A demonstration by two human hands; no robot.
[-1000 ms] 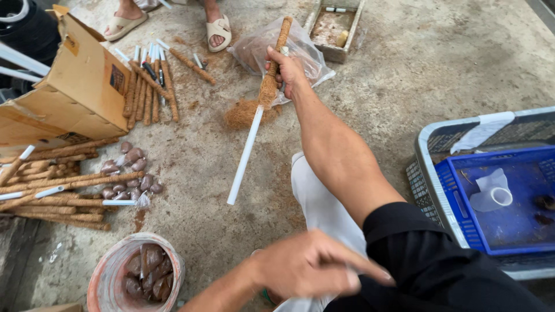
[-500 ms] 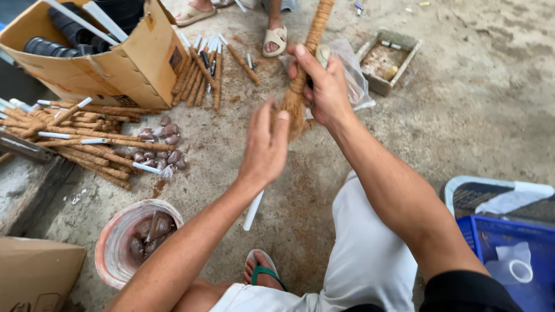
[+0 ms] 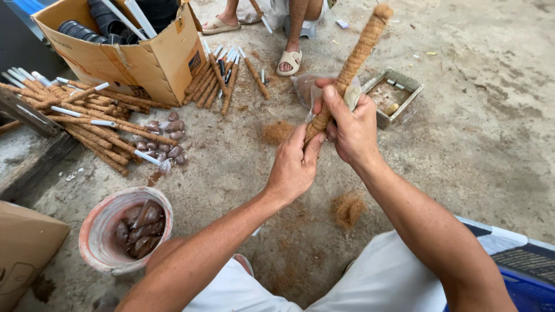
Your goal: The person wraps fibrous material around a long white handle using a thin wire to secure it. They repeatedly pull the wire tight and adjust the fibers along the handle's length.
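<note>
Lying at far left, a heap of wrapped sticks sits beside a cardboard box; a bucket stands on the concrete floor; the left hand pinches the lower end of a fibre-wrapped pole; the right hand clenches it just above; its long axis tilts up and rightward, tip farthest away; a loose grip could probably let the wrapping unravel.

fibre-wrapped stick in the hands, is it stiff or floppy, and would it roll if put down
Probably stiff: the stick juts straight up past the right hand without sagging. The rough fibre wrap should grip well, not slip; the left hand pinches its lower end. Being round, it might roll on the concrete floor, though the wrap may slow it.
</note>
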